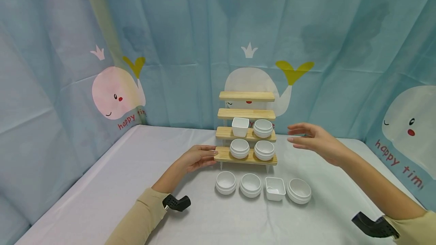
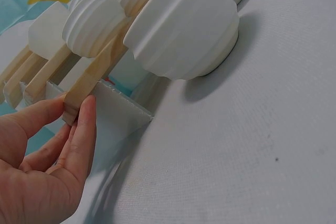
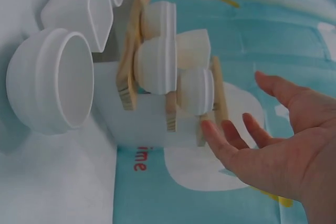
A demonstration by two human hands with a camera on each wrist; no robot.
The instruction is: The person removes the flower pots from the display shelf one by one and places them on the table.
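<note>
Looks like a staged recording booth rather than a lived-in room. Walled on three sides by a blue curtain [image 1: 190,29] printed with cartoon whales, hung in creases across the upper frame. Floored by a table [image 1: 112,184] under plain white cloth filling the lower half. Furnished only with a small stepped wooden shelf [image 1: 247,129] at centre and white bowls [image 1: 262,189] lined in a neat row before it.
</note>
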